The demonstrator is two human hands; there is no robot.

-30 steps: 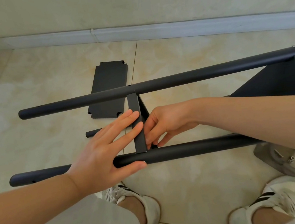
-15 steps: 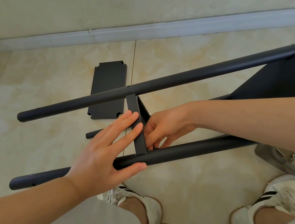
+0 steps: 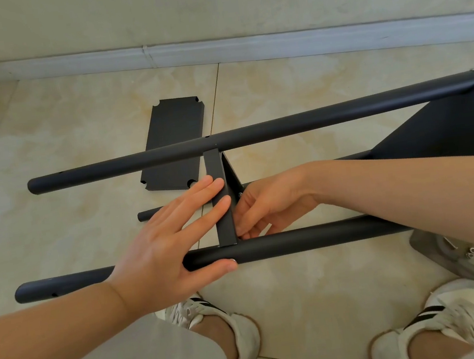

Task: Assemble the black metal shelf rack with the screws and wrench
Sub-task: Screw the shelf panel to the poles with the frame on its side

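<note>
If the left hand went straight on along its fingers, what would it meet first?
The left hand points up and right; its fingertips look to lie on the narrow edge of the middle shelf panel, so that comes first. Just beyond is the right hand.

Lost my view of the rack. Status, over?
Left hand flat, pressing shelf panel and near pole. Right hand at panel's right side, grip unclear. Spare panel on floor beyond, not in the way.

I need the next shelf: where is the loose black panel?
In the head view, the loose black panel lies flat on the floor, left of centre, partly behind the far pole.
</note>
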